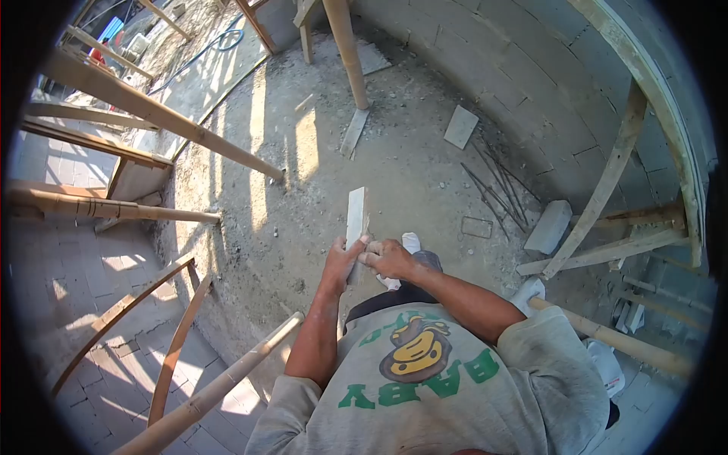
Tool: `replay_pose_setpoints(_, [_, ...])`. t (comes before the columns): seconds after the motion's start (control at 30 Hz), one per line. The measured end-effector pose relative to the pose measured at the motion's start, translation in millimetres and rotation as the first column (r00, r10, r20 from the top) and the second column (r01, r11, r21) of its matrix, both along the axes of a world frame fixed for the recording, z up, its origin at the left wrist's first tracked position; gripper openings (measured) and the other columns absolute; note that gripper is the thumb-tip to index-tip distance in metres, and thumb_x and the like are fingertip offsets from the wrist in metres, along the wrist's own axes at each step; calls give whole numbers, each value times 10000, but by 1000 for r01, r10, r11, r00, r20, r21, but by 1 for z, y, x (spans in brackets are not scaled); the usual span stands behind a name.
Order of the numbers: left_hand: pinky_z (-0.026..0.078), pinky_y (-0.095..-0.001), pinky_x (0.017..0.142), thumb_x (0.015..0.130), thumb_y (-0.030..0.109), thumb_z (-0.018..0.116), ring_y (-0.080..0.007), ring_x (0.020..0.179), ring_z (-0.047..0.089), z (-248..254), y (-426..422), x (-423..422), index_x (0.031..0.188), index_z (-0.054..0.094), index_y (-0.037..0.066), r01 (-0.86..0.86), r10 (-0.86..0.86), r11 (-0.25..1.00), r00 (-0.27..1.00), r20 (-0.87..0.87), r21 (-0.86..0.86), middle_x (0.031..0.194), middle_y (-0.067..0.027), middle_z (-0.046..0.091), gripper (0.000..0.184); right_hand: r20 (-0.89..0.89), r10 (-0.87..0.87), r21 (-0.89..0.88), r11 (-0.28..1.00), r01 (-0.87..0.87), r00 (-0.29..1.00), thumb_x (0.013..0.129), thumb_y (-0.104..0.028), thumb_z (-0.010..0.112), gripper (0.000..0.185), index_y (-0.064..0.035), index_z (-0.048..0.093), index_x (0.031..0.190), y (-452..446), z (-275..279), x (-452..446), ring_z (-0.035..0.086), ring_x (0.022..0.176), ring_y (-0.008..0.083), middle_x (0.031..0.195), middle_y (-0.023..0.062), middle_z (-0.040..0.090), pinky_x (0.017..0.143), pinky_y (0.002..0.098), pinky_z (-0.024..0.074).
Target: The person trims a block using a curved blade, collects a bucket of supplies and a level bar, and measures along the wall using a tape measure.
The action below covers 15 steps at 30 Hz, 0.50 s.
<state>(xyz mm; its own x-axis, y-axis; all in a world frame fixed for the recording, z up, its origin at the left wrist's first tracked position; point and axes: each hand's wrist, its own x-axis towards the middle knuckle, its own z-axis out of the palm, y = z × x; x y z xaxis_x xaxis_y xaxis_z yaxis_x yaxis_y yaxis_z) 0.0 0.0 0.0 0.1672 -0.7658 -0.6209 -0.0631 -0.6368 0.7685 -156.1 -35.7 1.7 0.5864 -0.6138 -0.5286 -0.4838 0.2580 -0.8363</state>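
Board (355,215) juts forward from the grasping left hand (341,263), right hand (390,259) beside its edge, grip unclear.

Matt, wood-like strip (356,214); around it, rough, gritty concrete floor (406,163); beyond it, smooth wooden pole (346,53); nearer than it, matt cloth shirt (462,413).

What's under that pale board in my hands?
Around the far end of the board, rough grey floor shows. What lies directly beneath is hidden by the board, your left hand and your right hand.
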Motion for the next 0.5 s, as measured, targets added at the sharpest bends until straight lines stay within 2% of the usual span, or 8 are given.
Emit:
replay_pose_setpoints(0.03, [497,-320,660,790,438,688,-190,787,611,2,6,20,1074,531,-72,-11,12,999,999,-32,39,907,-144,612,605,15,11,-120,993,-9,1000,847,-432,572,393,-113,660,1059,8,-7,21,649,830,348,878,197,661,797,476,486])
replay_pose_setpoints(0.07, [495,-313,639,791,434,688,-182,766,609,2,12,36,1063,534,-71,-35,39,997,998,-56,72,901,-139,612,594,26,25,-233,972,-18,999,847,-410,569,363,-121,659,1048,18,-11,38,635,822,381,828,217,649,786,478,476])
replay_pose_setpoints(0.1, [493,-305,618,792,429,688,-173,745,606,-32,-51,-37,1052,537,-69,-49,71,994,972,-223,101,895,-134,612,582,-122,5,-297,954,-42,993,850,-393,566,334,-116,659,1012,-42,-17,-35,627,818,391,818,215,646,778,482,472])
replay_pose_setpoints(0.13, [491,-297,597,793,425,688,-165,724,604,-42,-70,-43,1041,540,-68,-76,110,988,956,-273,134,889,-129,611,571,-155,-8,-360,932,-49,988,852,-375,562,308,-110,658,976,-56,-14,-38,619,813,401,809,213,642,769,486,468])
replay_pose_setpoints(0.23, [463,-276,580,859,397,617,-142,668,582,-49,-125,-23,997,575,-38,-138,172,981,942,-288,134,792,-67,590,458,-165,-27,-490,870,-58,986,848,-313,572,249,-72,638,854,-96,-6,-14,618,774,396,782,183,645,703,489,473])
replay_pose_setpoints(0.3, [471,-283,579,849,402,623,-151,659,587,-45,-176,-14,996,588,-61,-186,195,980,966,-171,65,790,-69,604,488,-126,-18,-546,836,-54,992,847,-291,577,236,-62,629,831,-138,-7,-6,624,751,380,767,173,645,674,483,479])
replay_pose_setpoints(0.37, [477,-293,626,824,422,647,-153,704,594,-43,-215,11,1022,589,-84,-199,201,979,976,-78,30,837,-91,623,547,88,-36,-696,713,88,995,833,-226,616,206,-56,591,720,-172,14,10,606,647,364,672,156,611,573,439,460])
replay_pose_setpoints(0.5, [478,-302,694,782,466,675,-169,751,607,-13,-286,39,1045,605,-95,-215,221,974,972,80,-75,899,-132,646,624,69,80,-741,672,-2,994,825,-185,620,174,-59,586,710,-252,31,36,607,655,361,687,156,607,567,440,467])
